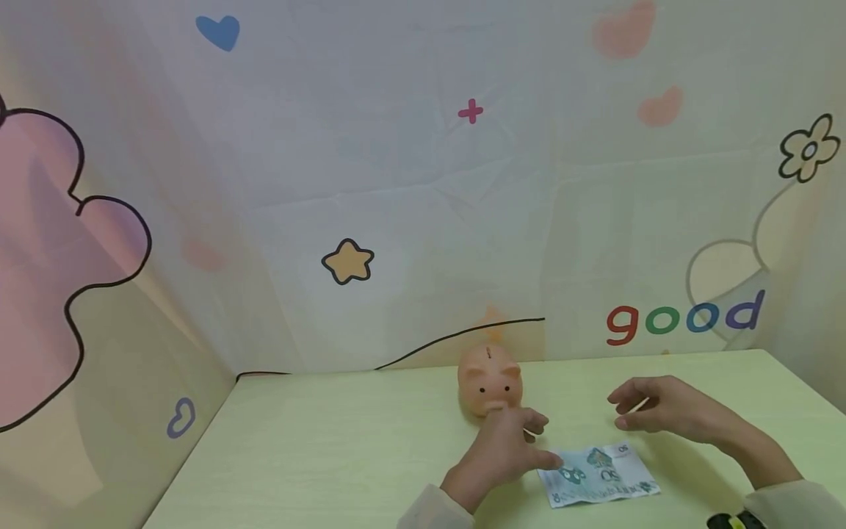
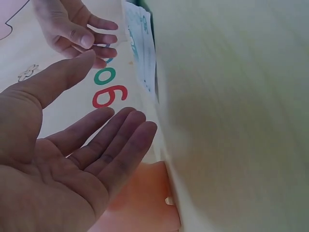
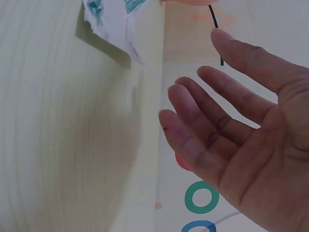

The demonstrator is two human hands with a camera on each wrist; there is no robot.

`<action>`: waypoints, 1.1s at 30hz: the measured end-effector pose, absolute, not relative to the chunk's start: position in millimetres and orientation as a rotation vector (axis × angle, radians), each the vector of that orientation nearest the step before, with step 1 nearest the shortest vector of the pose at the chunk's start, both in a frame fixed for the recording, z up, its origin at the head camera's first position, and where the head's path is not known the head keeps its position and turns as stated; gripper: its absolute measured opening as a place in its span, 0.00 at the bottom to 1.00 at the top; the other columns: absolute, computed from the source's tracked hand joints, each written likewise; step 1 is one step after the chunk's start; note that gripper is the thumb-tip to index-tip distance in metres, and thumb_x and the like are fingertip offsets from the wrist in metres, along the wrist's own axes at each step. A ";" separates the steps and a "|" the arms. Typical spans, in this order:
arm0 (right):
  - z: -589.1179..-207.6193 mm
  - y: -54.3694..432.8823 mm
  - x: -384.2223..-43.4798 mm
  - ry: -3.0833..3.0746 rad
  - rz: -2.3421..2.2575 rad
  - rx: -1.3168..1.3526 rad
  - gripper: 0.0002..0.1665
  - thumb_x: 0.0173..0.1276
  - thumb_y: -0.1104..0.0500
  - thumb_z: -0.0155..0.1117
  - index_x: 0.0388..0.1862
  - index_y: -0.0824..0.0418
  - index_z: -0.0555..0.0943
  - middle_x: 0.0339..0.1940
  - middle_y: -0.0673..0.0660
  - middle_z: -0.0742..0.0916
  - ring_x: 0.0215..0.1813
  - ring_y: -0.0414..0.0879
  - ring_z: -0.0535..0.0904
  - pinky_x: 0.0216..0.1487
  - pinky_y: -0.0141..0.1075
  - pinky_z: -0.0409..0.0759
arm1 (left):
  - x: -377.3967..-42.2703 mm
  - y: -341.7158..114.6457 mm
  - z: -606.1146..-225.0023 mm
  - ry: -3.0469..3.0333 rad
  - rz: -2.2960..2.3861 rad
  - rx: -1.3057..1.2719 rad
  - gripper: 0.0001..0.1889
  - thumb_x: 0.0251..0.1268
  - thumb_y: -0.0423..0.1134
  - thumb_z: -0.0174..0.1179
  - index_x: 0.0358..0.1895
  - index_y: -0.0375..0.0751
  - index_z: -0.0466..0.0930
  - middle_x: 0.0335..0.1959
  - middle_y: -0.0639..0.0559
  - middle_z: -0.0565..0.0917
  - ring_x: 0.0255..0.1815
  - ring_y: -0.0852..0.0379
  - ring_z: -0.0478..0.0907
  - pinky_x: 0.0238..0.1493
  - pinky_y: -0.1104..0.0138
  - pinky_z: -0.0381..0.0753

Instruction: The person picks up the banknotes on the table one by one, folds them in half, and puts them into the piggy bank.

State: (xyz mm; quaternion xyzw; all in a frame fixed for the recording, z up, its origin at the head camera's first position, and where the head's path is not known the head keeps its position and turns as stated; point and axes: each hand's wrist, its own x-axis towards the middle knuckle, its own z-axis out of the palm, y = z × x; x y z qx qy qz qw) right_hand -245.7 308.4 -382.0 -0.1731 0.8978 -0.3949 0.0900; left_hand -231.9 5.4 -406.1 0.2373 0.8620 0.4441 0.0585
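Observation:
An orange piggy bank [image 1: 487,376] with a coin slot on top faces me near the back of the table. In front of it my left hand [image 1: 505,447] hovers with relaxed fingers, overlapping its snout in the head view. The left thumb overlaps the near corner of a banknote [image 1: 598,476] marked 50, which lies flat with teal print. In the left wrist view, the left palm [image 2: 82,159] holds nothing. To the right, above the table, my right hand [image 1: 677,410] is raised with loosely bent fingers. Its palm [image 3: 241,140] shows bare in the right wrist view.
The pale yellow-green table [image 1: 317,448] ends at a light cloth backdrop [image 1: 423,184] printed with hearts, a star and the word "good". More cloth hangs along the left side. A dark watch or band [image 1: 734,521] shows by the right sleeve.

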 end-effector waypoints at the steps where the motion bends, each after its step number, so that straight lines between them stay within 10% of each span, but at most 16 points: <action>1: -382.9 309.3 -246.8 2.649 -1.172 -0.513 0.24 0.72 0.59 0.75 0.59 0.72 0.82 0.48 0.57 0.87 0.46 0.51 0.83 0.41 0.36 0.87 | -232.1 5.1 -407.0 2.612 1.338 0.729 0.25 0.53 0.36 0.84 0.54 0.35 0.89 0.45 0.50 0.91 0.41 0.63 0.87 0.43 0.75 0.83; 33: -405.6 297.0 -246.8 2.652 -1.045 -0.337 0.14 0.61 0.70 0.78 0.40 0.63 0.80 0.26 0.54 0.78 0.26 0.46 0.73 0.25 0.30 0.71 | -233.2 11.2 -421.5 2.632 1.184 0.787 0.20 0.41 0.26 0.86 0.41 0.35 0.91 0.27 0.59 0.83 0.29 0.71 0.73 0.37 0.77 0.76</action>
